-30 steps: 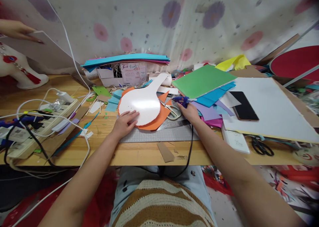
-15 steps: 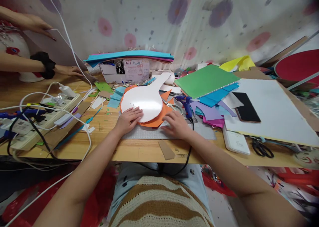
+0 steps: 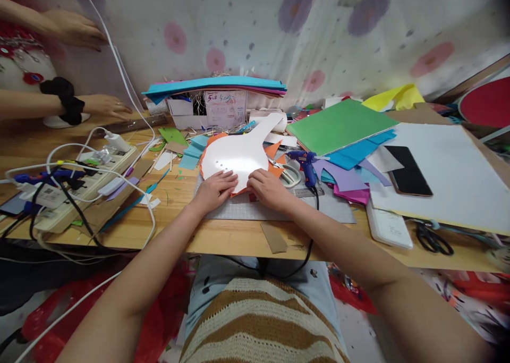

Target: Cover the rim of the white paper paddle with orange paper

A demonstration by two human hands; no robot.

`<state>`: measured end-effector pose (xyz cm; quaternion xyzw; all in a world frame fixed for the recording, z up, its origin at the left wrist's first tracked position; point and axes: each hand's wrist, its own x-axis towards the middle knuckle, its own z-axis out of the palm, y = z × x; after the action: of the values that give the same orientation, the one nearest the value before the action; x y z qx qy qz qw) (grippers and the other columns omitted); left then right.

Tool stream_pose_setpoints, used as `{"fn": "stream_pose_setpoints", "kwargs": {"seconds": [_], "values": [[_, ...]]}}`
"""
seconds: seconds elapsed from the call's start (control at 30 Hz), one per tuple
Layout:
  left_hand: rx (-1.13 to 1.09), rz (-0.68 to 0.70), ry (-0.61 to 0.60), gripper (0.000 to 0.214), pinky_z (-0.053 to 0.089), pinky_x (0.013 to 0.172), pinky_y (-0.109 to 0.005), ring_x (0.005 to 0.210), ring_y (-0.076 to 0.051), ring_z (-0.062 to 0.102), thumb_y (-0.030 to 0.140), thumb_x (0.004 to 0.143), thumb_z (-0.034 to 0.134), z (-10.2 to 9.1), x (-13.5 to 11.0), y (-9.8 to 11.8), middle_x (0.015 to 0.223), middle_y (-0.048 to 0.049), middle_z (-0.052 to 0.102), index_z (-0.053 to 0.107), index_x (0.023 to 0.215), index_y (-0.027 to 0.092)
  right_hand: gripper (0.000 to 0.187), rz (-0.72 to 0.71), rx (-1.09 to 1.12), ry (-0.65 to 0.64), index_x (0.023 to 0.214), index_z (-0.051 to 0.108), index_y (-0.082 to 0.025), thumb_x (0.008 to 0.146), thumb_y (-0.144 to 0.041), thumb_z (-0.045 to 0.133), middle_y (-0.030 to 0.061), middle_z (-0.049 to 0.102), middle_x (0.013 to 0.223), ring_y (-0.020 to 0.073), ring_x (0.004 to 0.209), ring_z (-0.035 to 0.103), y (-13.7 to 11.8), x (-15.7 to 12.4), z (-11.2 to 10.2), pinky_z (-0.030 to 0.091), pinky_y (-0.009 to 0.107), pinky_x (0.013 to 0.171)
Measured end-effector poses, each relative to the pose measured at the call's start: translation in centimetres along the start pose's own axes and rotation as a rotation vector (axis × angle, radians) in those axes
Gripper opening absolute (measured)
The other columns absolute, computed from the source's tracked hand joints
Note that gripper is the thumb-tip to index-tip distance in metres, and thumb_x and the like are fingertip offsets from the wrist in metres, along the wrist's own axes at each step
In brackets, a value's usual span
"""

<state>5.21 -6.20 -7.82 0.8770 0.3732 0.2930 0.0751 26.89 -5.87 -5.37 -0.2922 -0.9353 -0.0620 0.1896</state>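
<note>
Board [image 3: 241, 155], white and paddle-shaped, lies mid-table [image 3: 235, 236] over orange paper [image 3: 274, 150], handle pointing far and right. Mat [image 3: 243, 212] shows beneath at the near side, presumably to protect the wood. Left hand [image 3: 217, 191] lies flat on the board's near edge, fingers extended and grasping nothing, apparently to stop it sliding. Right hand [image 3: 268, 189] rests just to the right, fingers bent at the same edge; whether it pinches the orange paper cannot be told. Glue gun [image 3: 306, 167] lies right of the board beside scissors [image 3: 292, 177], nozzle leftward, seemingly for easy right-hand reach; its cord [image 3: 317, 203] runs off the near edge.
</note>
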Motion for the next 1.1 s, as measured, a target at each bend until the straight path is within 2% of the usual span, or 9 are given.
{"fn": "stream_pose_setpoints", "kwargs": {"seconds": [0.17,0.23,0.33,0.4,0.57,0.77,0.93,1.1], "values": [[-0.013,-0.035,-0.053,0.034,0.035,0.104,-0.044,0.121,-0.017,0.047,0.031,0.090,0.035,-0.6,0.1,0.4,0.120,-0.0030,0.060,0.063,0.109,0.022,0.017,0.142,0.060,-0.010,0.083,0.056,-0.016,0.089,-0.022,0.042,0.0099,0.055,0.086,0.0209,0.083,0.044,0.2,1.1,0.7,0.036,0.032,0.074],[-0.009,-0.008,-0.081,0.036,0.034,0.105,-0.044,0.122,-0.019,0.045,0.039,0.087,0.043,-0.8,0.0,0.4,0.123,-0.0040,0.057,0.061,0.112,0.021,0.014,0.178,0.084,-0.024,0.083,0.055,-0.016,0.088,-0.022,0.043,0.0097,0.055,0.086,0.0209,0.082,0.044,0.2,1.2,0.8,0.037,0.032,0.073],[0.026,0.049,-0.104,0.052,0.032,0.107,-0.044,0.124,-0.021,0.043,0.047,0.076,0.058,-0.9,-0.2,0.1,0.127,-0.0054,0.054,0.055,0.121,0.021,0.013,0.213,0.122,-0.015,0.082,0.054,-0.017,0.088,-0.023,0.043,0.0093,0.054,0.087,0.0201,0.080,0.045,0.1,1.0,0.9,0.037,0.031,0.071],[0.046,0.077,-0.097,0.054,0.033,0.107,-0.043,0.125,-0.020,0.043,0.045,0.075,0.060,-0.9,-0.3,-0.1,0.128,-0.0052,0.053,0.052,0.123,0.021,0.013,0.229,0.153,0.005,0.082,0.052,-0.017,0.088,-0.022,0.042,0.0089,0.053,0.087,0.0193,0.079,0.046,0.0,0.7,0.9,0.037,0.030,0.070],[0.076,0.097,-0.051,0.039,0.037,0.104,-0.042,0.122,-0.019,0.046,0.034,0.080,0.056,-0.4,-0.2,-0.5,0.124,-0.0042,0.057,0.056,0.117,0.021,0.010,0.299,0.246,0.037,0.084,0.050,-0.017,0.087,-0.022,0.042,0.0081,0.053,0.090,0.0171,0.077,0.049,-0.4,0.3,0.8,0.039,0.028,0.067],[0.110,0.147,-0.062,0.033,0.036,0.106,-0.044,0.123,-0.019,0.045,0.031,0.083,0.053,-0.2,0.0,-0.7,0.124,-0.0033,0.056,0.058,0.114,0.022,0.008,0.360,0.318,0.037,0.082,0.050,-0.018,0.086,-0.022,0.044,0.0065,0.052,0.091,0.0162,0.078,0.050,-0.4,0.2,0.6,0.038,0.027,0.065],[0.171,0.187,0.001,0.030,0.039,0.104,-0.044,0.120,-0.019,0.047,0.029,0.087,0.048,0.0,-0.1,-0.3,0.122,-0.0032,0.058,0.058,0.114,0.022,0.007,0.385,0.356,0.003,0.081,0.050,-0.018,0.085,-0.021,0.046,0.0055,0.052,0.092,0.0153,0.078,0.050,-0.1,0.3,0.4,0.038,0.027,0.066],[0.223,0.209,0.085,0.026,0.044,0.099,-0.043,0.114,-0.019,0.053,0.024,0.088,0.046,0.5,0.0,-0.1,0.115,-0.0020,0.062,0.062,0.109,0.022,0.007,0.421,0.302,-0.067,0.083,0.052,-0.017,0.085,-0.021,0.047,0.0066,0.052,0.095,0.0154,0.078,0.051,-0.4,0.7,0.1,0.038,0.027,0.065]]}}
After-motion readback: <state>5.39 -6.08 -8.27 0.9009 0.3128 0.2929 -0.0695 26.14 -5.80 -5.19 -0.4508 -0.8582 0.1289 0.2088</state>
